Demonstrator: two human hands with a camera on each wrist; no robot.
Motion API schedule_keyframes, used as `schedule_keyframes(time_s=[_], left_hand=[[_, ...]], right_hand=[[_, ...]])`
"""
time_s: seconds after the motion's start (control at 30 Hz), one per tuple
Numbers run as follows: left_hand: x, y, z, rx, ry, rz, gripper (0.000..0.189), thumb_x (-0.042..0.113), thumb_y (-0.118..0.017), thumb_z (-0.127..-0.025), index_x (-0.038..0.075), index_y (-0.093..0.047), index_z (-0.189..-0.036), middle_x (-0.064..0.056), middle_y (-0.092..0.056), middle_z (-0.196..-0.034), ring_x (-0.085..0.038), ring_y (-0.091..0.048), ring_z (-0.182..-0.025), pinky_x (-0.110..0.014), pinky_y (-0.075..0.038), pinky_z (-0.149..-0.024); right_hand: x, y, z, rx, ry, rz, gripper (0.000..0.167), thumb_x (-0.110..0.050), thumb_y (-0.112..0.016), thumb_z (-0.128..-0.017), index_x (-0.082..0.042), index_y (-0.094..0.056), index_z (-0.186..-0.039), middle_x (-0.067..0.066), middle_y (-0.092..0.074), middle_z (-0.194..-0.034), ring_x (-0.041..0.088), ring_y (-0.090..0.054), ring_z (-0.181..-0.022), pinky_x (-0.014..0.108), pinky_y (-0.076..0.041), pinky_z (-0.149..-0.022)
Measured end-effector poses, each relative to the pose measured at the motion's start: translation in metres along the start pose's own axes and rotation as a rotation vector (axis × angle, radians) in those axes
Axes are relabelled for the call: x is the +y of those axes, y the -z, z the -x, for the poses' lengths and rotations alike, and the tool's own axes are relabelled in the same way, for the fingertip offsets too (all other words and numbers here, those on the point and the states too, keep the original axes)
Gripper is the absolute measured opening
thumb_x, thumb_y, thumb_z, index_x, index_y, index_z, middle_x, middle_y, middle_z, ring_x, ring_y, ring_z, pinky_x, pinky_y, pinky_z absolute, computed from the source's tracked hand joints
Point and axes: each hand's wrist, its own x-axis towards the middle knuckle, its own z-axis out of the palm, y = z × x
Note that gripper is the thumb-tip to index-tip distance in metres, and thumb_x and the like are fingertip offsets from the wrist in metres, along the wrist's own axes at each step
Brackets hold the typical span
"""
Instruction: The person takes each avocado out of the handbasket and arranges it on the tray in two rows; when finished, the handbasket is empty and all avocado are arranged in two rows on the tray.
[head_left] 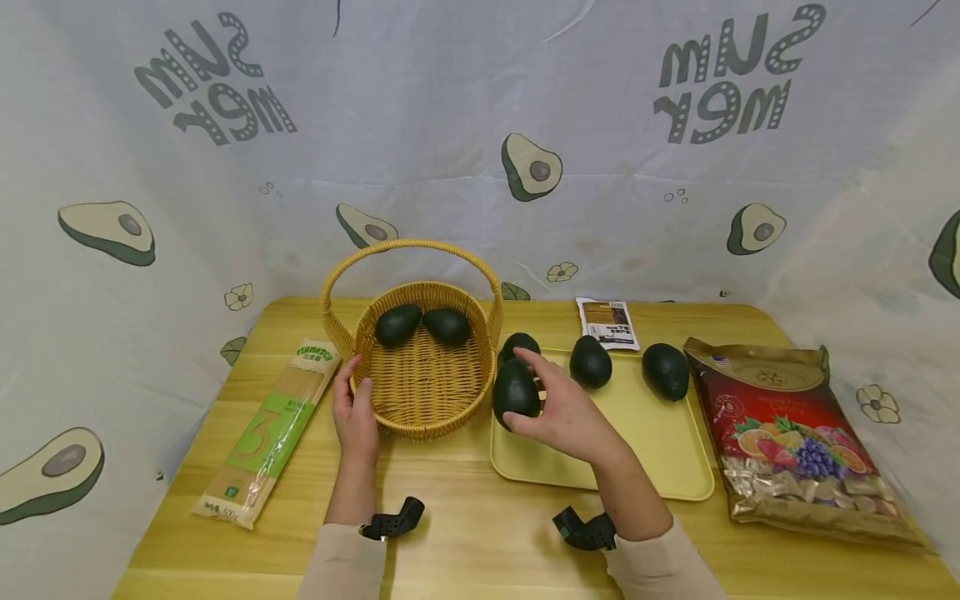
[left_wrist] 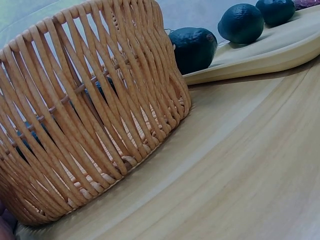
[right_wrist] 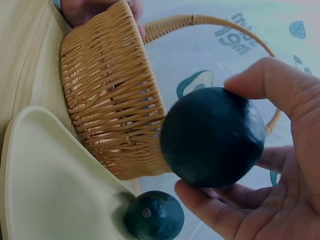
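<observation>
My right hand point(head_left: 570, 417) pinches a dark green avocado point(head_left: 516, 393) between thumb and fingers. In the head view it overlaps the left edge of the yellow tray point(head_left: 600, 468), and the right wrist view shows it raised beside the basket. The left hand point(head_left: 356, 425) holds the left rim of the wicker basket point(head_left: 427, 429), which has a tall arched handle. Two avocados point(head_left: 447, 326) lie inside the basket toward the back. Three more sit on the tray: one avocado point(head_left: 519, 342) partly hidden behind the held one, another point(head_left: 591, 362), and a third point(head_left: 665, 372).
A pack of noodles point(head_left: 272, 433) lies left of the basket. Right of the tray is a large bag of candy point(head_left: 802, 442). A small white-and-brown packet point(head_left: 607, 323) lies behind the tray. A printed curtain point(head_left: 450, 100) hangs around the wooden table point(head_left: 450, 517).
</observation>
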Motion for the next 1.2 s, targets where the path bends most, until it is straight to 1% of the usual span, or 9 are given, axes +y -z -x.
schedule_keyframes(time_s=[0.1,0.23,0.4,0.5,0.6,0.7,0.9,1.03,1.2], left_hand=[[0.000,0.000,0.000,-0.001,-0.001,-0.004,0.042,0.005,-0.042,-0.104,0.001,-0.046,-0.146,-0.007,-0.037,-0.160,-0.018,-0.030,-0.150,-0.011,-0.032,-0.106],[0.001,0.001,0.001,-0.007,0.013,-0.010,0.042,0.008,-0.042,-0.105,0.004,-0.046,-0.147,-0.006,-0.035,-0.162,-0.018,-0.028,-0.151,-0.018,-0.030,-0.112],[0.002,0.001,0.000,-0.008,0.030,-0.013,0.043,0.011,-0.043,-0.106,0.004,-0.045,-0.148,-0.005,-0.033,-0.164,-0.018,-0.025,-0.153,-0.036,-0.024,-0.121],[0.003,0.000,0.000,-0.006,0.028,-0.008,0.043,0.010,-0.043,-0.105,0.004,-0.045,-0.148,-0.006,-0.033,-0.164,-0.018,-0.025,-0.153,-0.040,-0.022,-0.123],[0.002,0.000,-0.001,0.000,0.025,-0.007,0.043,0.009,-0.043,-0.105,0.004,-0.046,-0.147,-0.006,-0.034,-0.163,-0.017,-0.026,-0.153,-0.038,-0.023,-0.123],[0.002,0.000,0.000,0.005,0.025,-0.010,0.043,0.007,-0.043,-0.105,0.003,-0.046,-0.147,-0.006,-0.035,-0.163,-0.017,-0.027,-0.152,-0.035,-0.025,-0.120],[0.003,0.000,0.001,0.005,0.027,-0.013,0.043,0.008,-0.043,-0.105,0.002,-0.045,-0.147,-0.005,-0.035,-0.163,-0.018,-0.028,-0.152,-0.026,-0.028,-0.115],[0.003,-0.001,0.001,0.004,0.029,-0.015,0.043,0.009,-0.043,-0.105,0.003,-0.045,-0.147,-0.005,-0.034,-0.163,-0.018,-0.028,-0.152,-0.021,-0.030,-0.112],[0.003,0.000,0.001,-0.002,0.031,-0.019,0.043,0.010,-0.042,-0.106,0.004,-0.045,-0.148,-0.005,-0.033,-0.163,-0.018,-0.027,-0.152,-0.022,-0.030,-0.112]], right_hand=[[0.002,0.001,-0.001,-0.039,-0.030,0.056,0.089,-0.031,-0.083,-0.082,-0.017,-0.038,-0.157,0.019,-0.050,-0.143,0.037,-0.054,-0.123,0.040,-0.056,-0.081],[0.005,0.002,-0.002,-0.096,-0.068,0.093,0.089,-0.037,-0.084,-0.080,-0.012,-0.041,-0.154,0.021,-0.053,-0.140,0.036,-0.057,-0.120,0.045,-0.055,-0.087],[0.007,-0.002,-0.005,-0.157,-0.099,0.091,0.092,-0.039,-0.087,-0.078,-0.010,-0.042,-0.152,0.019,-0.057,-0.139,0.031,-0.061,-0.117,0.042,-0.055,-0.087],[0.008,-0.005,-0.006,-0.189,-0.106,0.100,0.094,-0.039,-0.088,-0.077,-0.008,-0.043,-0.153,0.018,-0.059,-0.138,0.029,-0.063,-0.115,0.042,-0.055,-0.088],[0.010,-0.007,-0.007,-0.215,-0.109,0.118,0.094,-0.040,-0.088,-0.077,-0.007,-0.043,-0.153,0.018,-0.060,-0.138,0.029,-0.063,-0.117,0.044,-0.055,-0.089],[0.013,-0.007,-0.007,-0.218,-0.112,0.162,0.093,-0.041,-0.087,-0.076,-0.006,-0.045,-0.151,0.017,-0.061,-0.136,0.031,-0.061,-0.120,0.045,-0.054,-0.091],[0.016,-0.006,-0.008,-0.229,-0.086,0.233,0.090,-0.042,-0.087,-0.075,-0.003,-0.049,-0.147,0.016,-0.065,-0.127,0.030,-0.061,-0.114,0.045,-0.052,-0.091],[0.016,-0.008,-0.009,-0.251,-0.079,0.254,0.090,-0.043,-0.087,-0.075,-0.003,-0.050,-0.146,0.015,-0.065,-0.127,0.030,-0.062,-0.114,0.046,-0.051,-0.094],[0.018,-0.009,-0.009,-0.265,-0.079,0.279,0.090,-0.044,-0.087,-0.075,-0.002,-0.050,-0.146,0.015,-0.067,-0.125,0.029,-0.063,-0.111,0.047,-0.052,-0.093]])
